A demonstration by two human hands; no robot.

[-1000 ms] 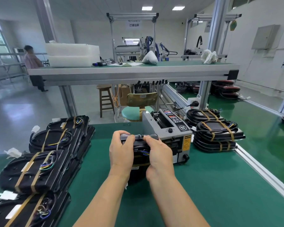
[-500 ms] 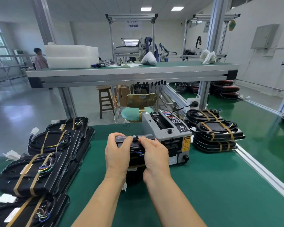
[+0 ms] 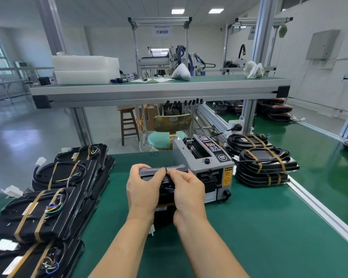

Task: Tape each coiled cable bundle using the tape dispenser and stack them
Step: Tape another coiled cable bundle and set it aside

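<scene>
A black cable bundle [image 3: 163,182] with coloured wires stands on edge on the green table, just in front of the grey tape dispenser [image 3: 207,167]. My left hand [image 3: 144,189] grips its left side, fingers curled over the top edge. My right hand [image 3: 186,190] holds the right side and pinches at the middle of the top edge. My hands hide most of the bundle. Taped bundles [image 3: 263,163] are stacked to the right of the dispenser.
Several black bundles with tan tape [image 3: 48,205] lie in rows along the left of the green table [image 3: 269,237]. An aluminium rail [image 3: 319,209] runs along the table's right edge. A stool and a green chair [image 3: 165,137] stand beyond the far edge.
The bundle and both hands have stayed in front of the dispenser; my fingertips have drawn together at the middle of the top edge. A person in the far left background has gone out of sight.
</scene>
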